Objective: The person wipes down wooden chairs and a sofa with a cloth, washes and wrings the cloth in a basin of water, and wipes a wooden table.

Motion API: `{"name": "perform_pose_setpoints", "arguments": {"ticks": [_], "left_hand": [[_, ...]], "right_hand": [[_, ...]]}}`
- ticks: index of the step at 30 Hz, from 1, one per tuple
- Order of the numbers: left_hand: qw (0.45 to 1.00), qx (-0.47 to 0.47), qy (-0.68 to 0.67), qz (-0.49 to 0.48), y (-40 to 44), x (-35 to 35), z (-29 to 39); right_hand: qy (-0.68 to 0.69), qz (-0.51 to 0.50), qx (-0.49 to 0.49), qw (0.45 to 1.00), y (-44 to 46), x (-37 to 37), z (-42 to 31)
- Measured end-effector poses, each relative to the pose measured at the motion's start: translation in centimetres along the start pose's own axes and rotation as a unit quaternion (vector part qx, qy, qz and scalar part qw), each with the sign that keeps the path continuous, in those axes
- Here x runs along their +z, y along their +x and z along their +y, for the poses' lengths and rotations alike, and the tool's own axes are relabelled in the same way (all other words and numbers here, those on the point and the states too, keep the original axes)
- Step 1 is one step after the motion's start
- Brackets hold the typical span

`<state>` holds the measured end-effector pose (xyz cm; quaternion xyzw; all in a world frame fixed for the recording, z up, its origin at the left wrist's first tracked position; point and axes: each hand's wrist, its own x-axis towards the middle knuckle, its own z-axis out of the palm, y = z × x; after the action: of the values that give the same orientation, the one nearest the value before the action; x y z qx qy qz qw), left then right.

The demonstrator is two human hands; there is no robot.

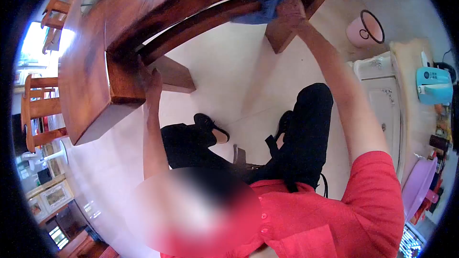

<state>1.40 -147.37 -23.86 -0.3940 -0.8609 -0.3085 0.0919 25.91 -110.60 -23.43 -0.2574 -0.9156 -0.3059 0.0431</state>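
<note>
A blue cloth [267,7] is pressed against the lower rail of a dark reddish wooden table [88,86], near its right leg. My right hand [290,13] lies over the cloth, its fingers partly lost against it. Over at the table's near left corner, my left hand [150,79] touches the wood beside the thick leg. Its fingertips are partly hidden by the frame, so its hold is hard to make out.
A pink bucket [366,31] with a dark rim stands at the upper right. White cabinets [382,100] line the right side, with a turquoise box [434,85] on top. Wooden chairs [43,112] are at the left. Below are my legs and black shoes.
</note>
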Motion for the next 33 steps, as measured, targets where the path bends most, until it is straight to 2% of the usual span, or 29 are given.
{"name": "perform_pose_setpoints", "arguments": {"ticks": [1, 3, 4, 6, 8, 9, 10, 11, 13, 14, 15, 16, 17, 18, 19, 20, 21, 22, 23, 24, 25, 26, 27, 28, 30, 31, 32, 33], "left_hand": [[1.0, 0.002, -0.005, 0.003, 0.0, 0.0, -0.2], [0.974, 0.124, 0.184, 0.038, 0.1, 0.2, -1.0], [0.975, 0.121, 0.181, 0.043, 0.0, 0.4, -0.9], [0.992, 0.083, 0.095, -0.014, 0.1, 0.7, -0.7], [0.994, 0.081, 0.075, -0.016, 0.2, 0.9, -0.5], [0.995, 0.076, 0.061, -0.019, 0.4, 1.1, -0.4], [0.995, 0.076, 0.059, -0.016, 0.3, 1.7, -0.9], [0.963, 0.067, 0.249, -0.073, 0.1, 3.0, -1.8], [0.891, 0.057, 0.431, -0.129, 0.5, 2.9, -1.1], [0.932, 0.066, 0.351, -0.055, 1.4, 1.6, 1.5], [0.961, 0.075, 0.266, 0.017, 1.9, 0.8, 3.7], [0.96, 0.078, 0.269, 0.016, 2.3, 0.8, 5.3], [0.963, 0.079, 0.259, 0.013, 2.8, 1.2, 6.8], [0.965, 0.079, 0.249, 0.01, 3.4, 1.5, 7.6], [0.965, 0.082, 0.249, 0.01, 3.6, 2.9, 7.1], [0.958, 0.131, 0.243, 0.077, 3.2, 4.8, 6.5], [0.967, 0.106, 0.231, 0.03, 3.2, 4.8, 7.0], [0.972, 0.08, 0.22, -0.017, 3.2, 4.9, 7.6], [0.974, 0.052, 0.21, -0.062, 3.2, 5.0, 8.1], [0.968, 0.079, 0.227, -0.066, 3.1, 5.4, 8.2], [0.965, 0.093, 0.234, -0.07, 3.0, 5.8, 8.5], [0.962, 0.106, 0.24, -0.073, 2.9, 6.1, 8.7], [0.957, 0.122, 0.262, -0.031, 2.9, 6.3, 9.3], [0.949, 0.138, 0.283, 0.012, 3.1, 6.3, 9.8], [0.951, 0.117, 0.285, -0.021, 3.5, 6.2, 10.3], [0.951, 0.095, 0.289, -0.054, 3.7, 6.0, 10.6], [0.952, 0.093, 0.286, -0.052, 3.9, 5.8, 11.0], [0.952, 0.055, 0.287, -0.093, 3.9, 5.7, 11.4]], "right_hand": [[-0.005, 0.001, 0.002, 1.0, 0.1, 0.9, 0.6], [-0.048, -0.085, -0.001, 0.995, 0.8, 1.5, 1.5], [-0.053, -0.081, -0.003, 0.995, 1.1, 1.0, 1.1], [0.092, -0.005, 0.14, 0.986, 2.0, -0.9, -1.3], [0.136, -0.086, 0.036, 0.986, 1.9, -7.7, -2.5], [0.132, -0.085, 0.037, 0.987, 3.0, -7.3, -4.8], [0.152, -0.016, 0.039, 0.987, 4.0, -5.6, -8.2], [0.174, 0.053, 0.04, 0.983, 5.3, -5.3, -10.9], [0.326, 0.209, 0.012, 0.922, 6.3, -8.7, -14.6], [0.371, 0.242, 0.01, 0.896, 7.1, -9.9, -16.1], [0.373, 0.241, 0.013, 0.896, 7.9, -10.5, -18.0], [0.546, 0.264, 0.021, 0.795, 8.7, -10.9, -19.9], [0.695, 0.278, 0.026, 0.662, 9.0, -10.9, -20.6], [0.695, 0.28, 0.028, 0.661, 8.7, -11.1, -20.4], [0.691, 0.263, 0.011, 0.673, 8.3, -11.6, -19.9], [0.688, 0.244, -0.005, 0.684, 7.9, -11.8, -19.2], [0.688, 0.244, -0.004, 0.683, 7.3, -11.6, -17.6], [0.466, 0.205, -0.083, 0.857, 6.2, -11.0, -15.1], [0.325, 0.174, -0.105, 0.924, 5.3, -9.1, -13.2], [0.177, 0.153, -0.136, 0.963, 4.5, -7.2, -11.4], [0.151, 0.159, -0.116, 0.969, 4.4, -4.2, -9.6], [0.103, 0.074, -0.11, 0.986, 4.0, -2.3, -7.0], [0.054, -0.01, -0.102, 0.993, 3.2, -1.1, -4.6], [0.031, -0.043, -0.108, 0.993, 2.0, -1.6, -2.0], [0.003, -0.077, -0.112, 0.991, 0.7, -6.3, 2.1], [0.012, -0.024, -0.069, 0.997, 0.0, -9.7, 3.3], [0.014, 0.003, -0.049, 0.999, -0.1, -10.3, 3.9], [0.018, 0.03, -0.029, 0.999, -0.2, -10.9, 4.4]]}}
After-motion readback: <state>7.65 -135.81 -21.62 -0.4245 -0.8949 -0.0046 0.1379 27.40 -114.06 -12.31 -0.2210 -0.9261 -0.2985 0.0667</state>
